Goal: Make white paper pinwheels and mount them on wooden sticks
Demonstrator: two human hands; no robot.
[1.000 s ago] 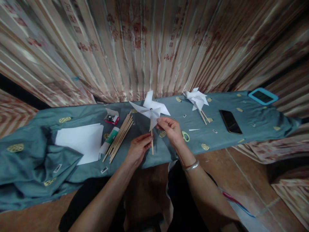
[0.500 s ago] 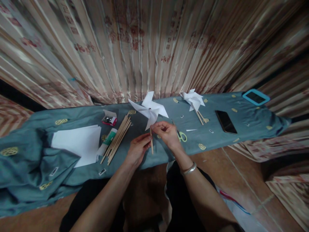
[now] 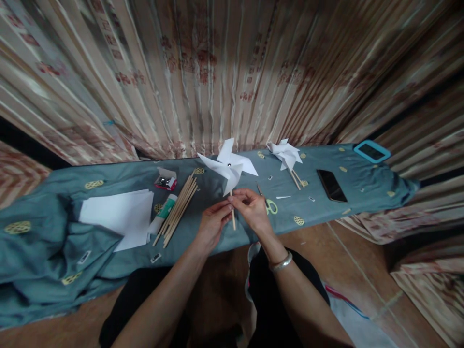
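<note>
Patterned cloth (image 3: 213,187), box (image 3: 174,183) of shiny bits (image 3: 164,182), fingers (image 3: 222,210) holding pinwheel (image 3: 235,170)

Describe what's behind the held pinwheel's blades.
Behind the blades, the cloth and curtain show; the upper part of the stick is covered by them and cannot be seen.
</note>
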